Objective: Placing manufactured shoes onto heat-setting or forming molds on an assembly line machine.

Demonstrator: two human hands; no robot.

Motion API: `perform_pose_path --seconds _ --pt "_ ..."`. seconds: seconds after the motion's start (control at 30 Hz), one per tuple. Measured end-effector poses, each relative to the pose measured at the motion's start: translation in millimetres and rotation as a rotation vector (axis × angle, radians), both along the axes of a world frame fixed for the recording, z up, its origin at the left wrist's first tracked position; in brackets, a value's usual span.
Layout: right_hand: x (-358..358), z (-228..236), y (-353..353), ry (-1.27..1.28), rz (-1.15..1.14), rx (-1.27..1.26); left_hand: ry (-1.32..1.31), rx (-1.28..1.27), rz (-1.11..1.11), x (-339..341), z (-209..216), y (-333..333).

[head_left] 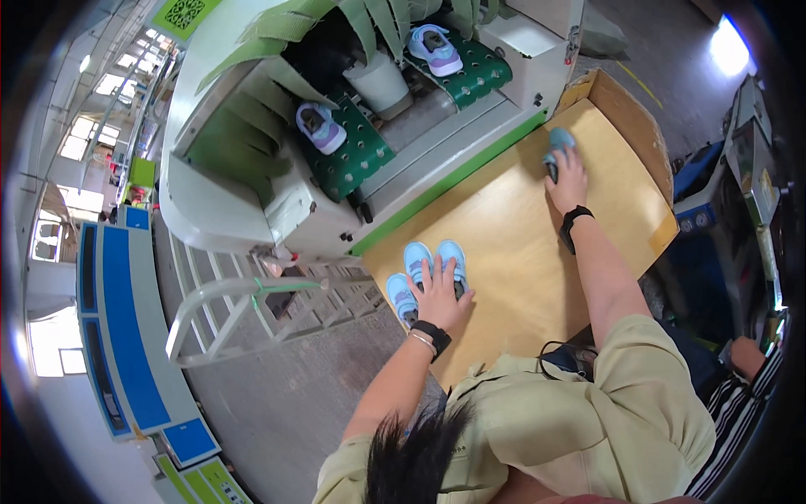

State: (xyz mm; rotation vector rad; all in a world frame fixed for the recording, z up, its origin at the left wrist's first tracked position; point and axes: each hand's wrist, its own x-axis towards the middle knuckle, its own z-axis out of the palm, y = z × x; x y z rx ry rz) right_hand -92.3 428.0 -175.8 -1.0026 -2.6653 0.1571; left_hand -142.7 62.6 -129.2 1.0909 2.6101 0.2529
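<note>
Resting wide-fingered, the left hand (442, 300) touches small light-blue shoes (417, 255) at left edge of tan wooden tabletop (512, 252); right hand (570, 181) covers blurred blue-grey shoe (557, 141) near far edge, grip unclear; bare centre between.

We see that the person wears a pale khaki shirt (554, 428) of soft, creased cloth, with visible seams. Its right sleeve (642, 353) is short and wide, and its left sleeve (340, 470) is of the same cloth. On each wrist we notice a black wristband, on the left (438, 338) and on the right (569, 227). Beside the left one, we find a thin, light bracelet (426, 343). Long dark hair (411, 454) covers part of the shirt.
</note>
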Motion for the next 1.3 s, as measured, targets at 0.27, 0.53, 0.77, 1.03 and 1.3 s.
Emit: perform_pose_path --seconds 0.27,0.53,0.77,1.03,1.3 --pt "77 -39 48 0.639 -0.161 -0.681 0.097 0.123 0.144 31 -26 23" --pt "104 -8 -114 0.481 0.23 -0.899 -0.197 0.684 0.258 29 -40 26" --pt "117 -22 -135 0.514 0.229 -0.841 -0.221 1.056 0.28 -14 52 51" --pt "108 -15 -138 0.476 0.261 -0.754 0.18 1.088 0.441 -190 131 71" --pt "-28 146 -89 0.915 0.348 -0.728 0.325 1.031 0.29 -121 107 55"
